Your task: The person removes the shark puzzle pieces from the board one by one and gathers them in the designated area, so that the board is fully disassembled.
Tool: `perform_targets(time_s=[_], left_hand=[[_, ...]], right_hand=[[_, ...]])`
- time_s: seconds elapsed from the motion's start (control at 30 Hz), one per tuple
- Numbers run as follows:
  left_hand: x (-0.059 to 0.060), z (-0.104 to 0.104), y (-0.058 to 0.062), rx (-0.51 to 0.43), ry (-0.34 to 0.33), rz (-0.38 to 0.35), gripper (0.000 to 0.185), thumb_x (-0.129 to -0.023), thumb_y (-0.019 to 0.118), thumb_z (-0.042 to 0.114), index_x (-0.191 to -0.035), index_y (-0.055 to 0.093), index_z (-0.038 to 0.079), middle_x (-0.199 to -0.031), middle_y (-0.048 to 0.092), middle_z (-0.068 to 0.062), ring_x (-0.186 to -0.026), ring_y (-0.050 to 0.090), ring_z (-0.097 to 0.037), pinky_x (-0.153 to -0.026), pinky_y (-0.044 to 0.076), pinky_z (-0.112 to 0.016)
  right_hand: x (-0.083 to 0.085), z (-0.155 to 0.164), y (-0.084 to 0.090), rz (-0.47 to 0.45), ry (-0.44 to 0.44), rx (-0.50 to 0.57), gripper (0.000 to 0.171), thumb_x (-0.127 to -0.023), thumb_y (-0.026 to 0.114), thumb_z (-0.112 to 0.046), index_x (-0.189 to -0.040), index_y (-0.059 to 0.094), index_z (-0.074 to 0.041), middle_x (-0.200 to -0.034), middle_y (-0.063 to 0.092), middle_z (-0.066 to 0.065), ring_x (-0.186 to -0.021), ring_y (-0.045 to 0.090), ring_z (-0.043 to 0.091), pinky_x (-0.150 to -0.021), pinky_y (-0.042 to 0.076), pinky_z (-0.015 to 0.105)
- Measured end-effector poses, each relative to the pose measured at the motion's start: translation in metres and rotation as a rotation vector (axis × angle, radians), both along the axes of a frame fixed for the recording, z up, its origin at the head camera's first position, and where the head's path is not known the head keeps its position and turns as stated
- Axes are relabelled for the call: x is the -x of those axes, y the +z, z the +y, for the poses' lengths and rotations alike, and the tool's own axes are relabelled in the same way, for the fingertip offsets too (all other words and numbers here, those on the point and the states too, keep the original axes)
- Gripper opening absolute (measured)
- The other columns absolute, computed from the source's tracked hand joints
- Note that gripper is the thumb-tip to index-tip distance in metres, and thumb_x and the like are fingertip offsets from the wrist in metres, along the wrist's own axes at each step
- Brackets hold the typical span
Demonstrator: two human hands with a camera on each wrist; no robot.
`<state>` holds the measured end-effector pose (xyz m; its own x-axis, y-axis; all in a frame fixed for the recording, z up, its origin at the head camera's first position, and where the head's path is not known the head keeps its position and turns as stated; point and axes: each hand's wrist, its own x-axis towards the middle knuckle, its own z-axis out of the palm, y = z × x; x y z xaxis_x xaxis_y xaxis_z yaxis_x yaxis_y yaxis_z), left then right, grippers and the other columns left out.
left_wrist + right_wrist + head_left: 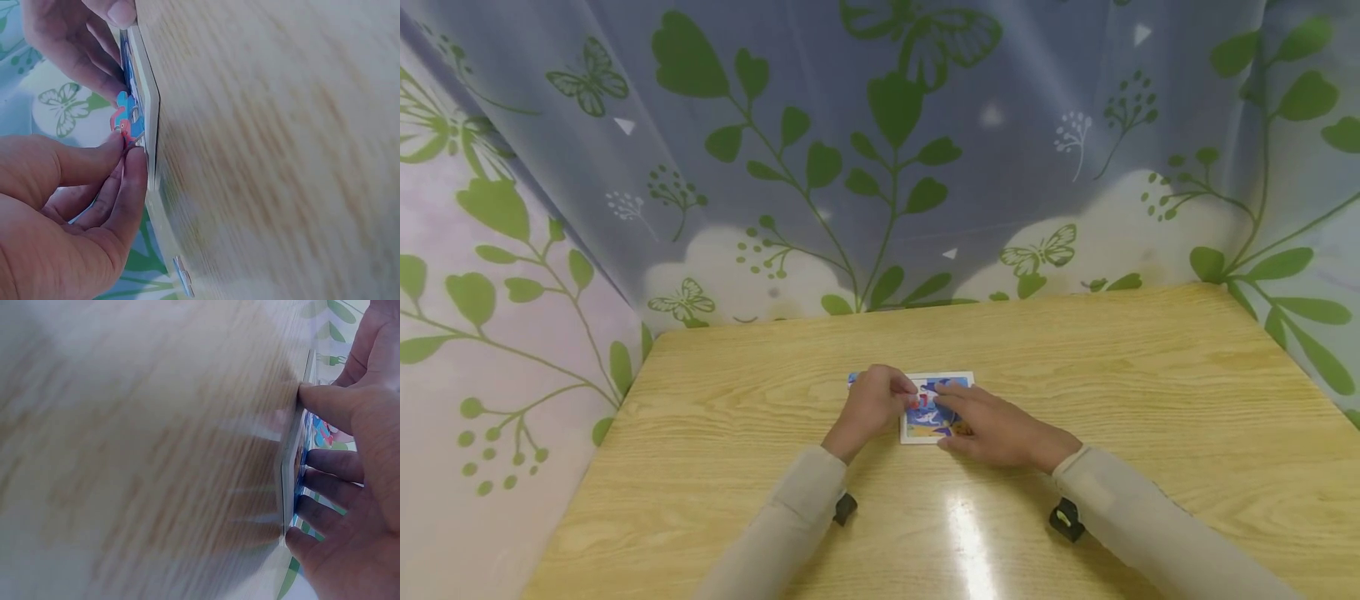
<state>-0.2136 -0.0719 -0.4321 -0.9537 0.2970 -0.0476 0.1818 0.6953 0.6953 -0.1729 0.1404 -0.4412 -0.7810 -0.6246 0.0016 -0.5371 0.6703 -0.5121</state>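
Note:
A white-bordered jigsaw puzzle (917, 441) with a blue sea picture lies flat on the table. My left hand (872, 404) pinches a small blue-and-red puzzle piece (123, 117) between thumb and fingertips, tilted up from the picture at its left part. The right hand (1000, 429) rests over the right side of the puzzle, its fingers (335, 464) extended and spread on the picture. Its thumb (325, 403) lies along the near edge of the frame. Both hands cover parts of the picture.
Another puzzle piece (852, 378) lies on the table just beyond the left hand, left of the puzzle. The wooden table (737, 500) meets a curtain (805, 192) with a leaf and butterfly print at its back and sides. Each wrist wears a black device (1066, 520).

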Motion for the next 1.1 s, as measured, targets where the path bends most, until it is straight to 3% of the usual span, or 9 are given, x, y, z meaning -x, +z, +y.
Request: perform_targets(time_s=[0.4, 0.67, 1.1], left_hand=[[-0.001, -0.011, 0.001, -0.126, -0.007, -0.002, 0.005, -0.092, 0.072, 0.0, -0.092, 0.076, 0.002, -0.088, 0.074, -0.006, -0.079, 0.069, -0.015, -0.072, 0.057, -0.03], [-0.004, -0.033, 0.002, -0.098, -0.01, 0.02, 0.004, -0.09, 0.076, 0.005, -0.092, 0.077, 0.002, -0.088, 0.075, -0.005, -0.08, 0.069, -0.016, -0.074, 0.058, -0.032], [-0.011, -0.07, 0.001, -0.107, 0.075, -0.03, 0.003, -0.09, 0.074, 0.001, -0.091, 0.077, 0.0, -0.083, 0.074, -0.004, -0.074, 0.071, -0.015, -0.065, 0.058, -0.028]], right_hand=[[0.001, 0.0, 0.0, -0.004, -0.005, -0.007, 0.063, -0.101, 0.065, -0.029, -0.147, 0.044, 0.008, -0.157, 0.037, 0.025, -0.144, 0.033, 0.046, -0.117, 0.025, 0.058], [0.0, -0.001, 0.001, 0.0, 0.002, -0.004, 0.062, -0.1, 0.065, -0.028, -0.146, 0.044, 0.009, -0.156, 0.037, 0.025, -0.144, 0.033, 0.045, -0.117, 0.025, 0.059], [0.0, 0.0, 0.001, -0.016, -0.002, -0.024, 0.064, -0.1, 0.065, -0.028, -0.148, 0.042, 0.007, -0.158, 0.036, 0.023, -0.146, 0.031, 0.044, -0.118, 0.023, 0.058]])
